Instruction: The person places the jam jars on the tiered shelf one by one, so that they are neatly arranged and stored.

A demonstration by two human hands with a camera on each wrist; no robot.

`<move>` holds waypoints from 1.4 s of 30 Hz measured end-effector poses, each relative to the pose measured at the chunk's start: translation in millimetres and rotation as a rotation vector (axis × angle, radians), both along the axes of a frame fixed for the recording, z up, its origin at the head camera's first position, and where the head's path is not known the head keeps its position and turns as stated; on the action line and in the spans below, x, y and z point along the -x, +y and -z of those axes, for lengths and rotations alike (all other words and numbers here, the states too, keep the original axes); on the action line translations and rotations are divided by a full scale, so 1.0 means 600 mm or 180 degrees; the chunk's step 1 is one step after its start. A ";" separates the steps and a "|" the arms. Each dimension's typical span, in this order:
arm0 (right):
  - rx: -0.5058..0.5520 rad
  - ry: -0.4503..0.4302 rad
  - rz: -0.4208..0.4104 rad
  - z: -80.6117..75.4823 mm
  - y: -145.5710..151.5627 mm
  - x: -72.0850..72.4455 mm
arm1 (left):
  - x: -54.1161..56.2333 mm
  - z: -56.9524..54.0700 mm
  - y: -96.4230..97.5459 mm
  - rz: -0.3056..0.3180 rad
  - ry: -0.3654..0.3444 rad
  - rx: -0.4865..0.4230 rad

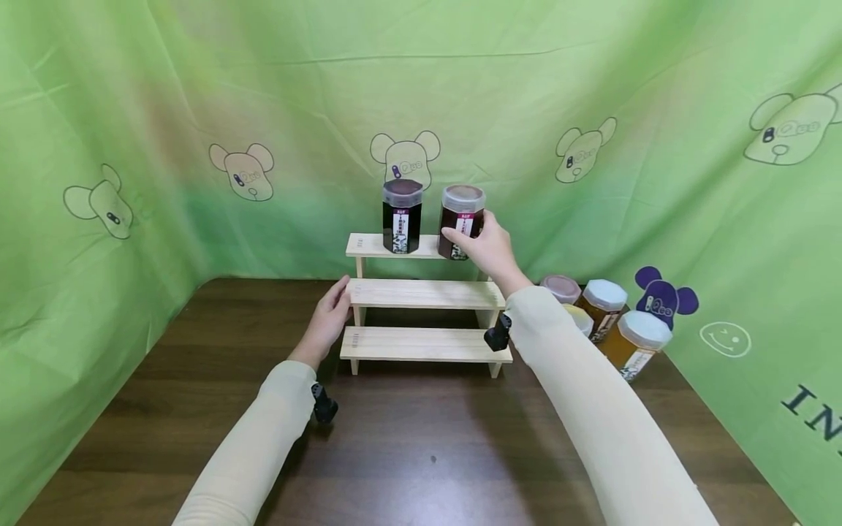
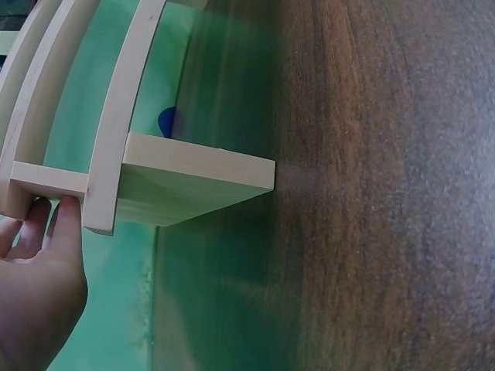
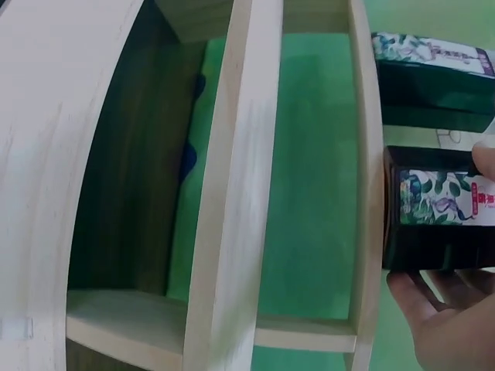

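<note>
A three-tier wooden display stand [image 1: 427,294] stands on the table. On its top tier, left of centre, is a dark hexagonal jar [image 1: 411,232] with a clear lid and a white label. My right hand [image 1: 493,250] grips a second dark jar [image 1: 447,226] at the right of that tier, thumb across the front and fingers round the right side. In the right wrist view this jar's base [image 3: 392,209] is right at the top board. My left hand [image 1: 327,318] touches the left end of the middle tier, its fingertips [image 2: 68,207] against the wood.
Right of the stand, partly behind my right sleeve, are several more jars: an amber one [image 1: 618,351], a brown one [image 1: 597,320] and others with pinkish and yellow lids. Green printed cloth [image 1: 316,95] hangs behind and beside the brown wooden table [image 1: 395,438].
</note>
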State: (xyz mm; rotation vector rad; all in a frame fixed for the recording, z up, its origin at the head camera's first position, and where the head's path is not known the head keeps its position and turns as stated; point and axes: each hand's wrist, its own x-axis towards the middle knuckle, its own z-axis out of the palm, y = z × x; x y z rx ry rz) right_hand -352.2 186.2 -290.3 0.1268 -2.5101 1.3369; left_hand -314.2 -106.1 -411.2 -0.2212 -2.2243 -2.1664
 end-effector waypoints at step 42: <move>0.0229 -0.0089 0.0098 0.013 -0.018 0.018 | -0.001 0.002 0.000 0.0065 0.0056 -0.0049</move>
